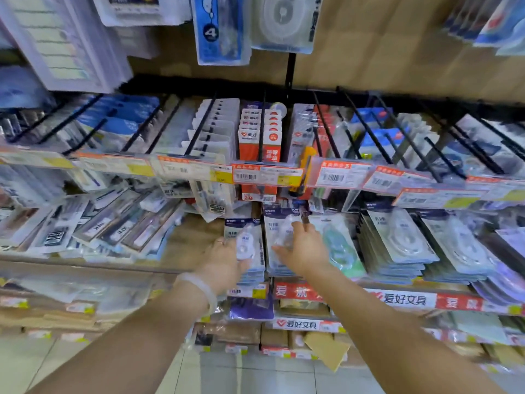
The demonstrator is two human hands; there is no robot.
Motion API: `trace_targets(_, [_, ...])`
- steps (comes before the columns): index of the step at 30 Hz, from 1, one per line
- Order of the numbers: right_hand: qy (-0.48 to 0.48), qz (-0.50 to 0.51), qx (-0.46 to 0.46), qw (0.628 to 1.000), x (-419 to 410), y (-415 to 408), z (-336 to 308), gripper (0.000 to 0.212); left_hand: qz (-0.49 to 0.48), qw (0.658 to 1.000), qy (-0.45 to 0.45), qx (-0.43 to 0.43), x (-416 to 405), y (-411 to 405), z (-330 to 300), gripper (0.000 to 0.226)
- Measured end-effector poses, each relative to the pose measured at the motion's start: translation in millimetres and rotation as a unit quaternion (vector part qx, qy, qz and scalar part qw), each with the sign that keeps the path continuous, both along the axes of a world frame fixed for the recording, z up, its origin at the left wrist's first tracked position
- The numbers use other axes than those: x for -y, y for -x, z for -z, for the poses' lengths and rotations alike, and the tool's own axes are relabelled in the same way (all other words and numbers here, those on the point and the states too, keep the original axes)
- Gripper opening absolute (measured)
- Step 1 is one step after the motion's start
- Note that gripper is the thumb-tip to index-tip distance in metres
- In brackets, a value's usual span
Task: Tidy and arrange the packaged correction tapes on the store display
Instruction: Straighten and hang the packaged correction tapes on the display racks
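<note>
— Left hand (224, 261)?
— Curled round the left stack of correction tapes (246, 245), thumb against its near edge, on the lower shelf (403, 300).
— Right hand (304, 248)?
— Laid flat, fingers straight, on the neighbouring stack (279, 237), beside a green-tape stack (339, 245).
— Above?
— Hung packs behind price tags (267, 174).

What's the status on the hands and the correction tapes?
Left hand grips the left correction tape stack. Right hand rests open on the next stack. Nothing blocking.

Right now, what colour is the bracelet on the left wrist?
Pale, milky white; the bracelet shows best in the head view.
</note>
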State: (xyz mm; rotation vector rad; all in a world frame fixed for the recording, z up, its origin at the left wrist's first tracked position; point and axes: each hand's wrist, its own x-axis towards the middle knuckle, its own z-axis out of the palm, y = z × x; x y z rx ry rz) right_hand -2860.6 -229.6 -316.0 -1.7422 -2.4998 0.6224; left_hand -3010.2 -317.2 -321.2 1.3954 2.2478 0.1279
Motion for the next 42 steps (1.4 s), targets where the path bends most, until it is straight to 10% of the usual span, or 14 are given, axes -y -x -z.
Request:
trace_targets(10, [0.118,0.15,-0.089,0.978,-12.5,8.4,28.5,0.102,-0.1,0.993,0.04,0.055,-29.2,2.2,21.3,0.055])
trace_targets(27, [0.078,0.133,-0.02,0.988,-13.0,15.7,27.5,0.1,-0.16,0.983,0.072,0.05,-43.1,1.2,18.6,0.084])
trace_targets(42, [0.098,0.164,-0.121,0.974,19.2,-4.6,2.2,0.085,-0.16,0.972,0.06,0.159,4.6,15.6,-29.4,0.028])
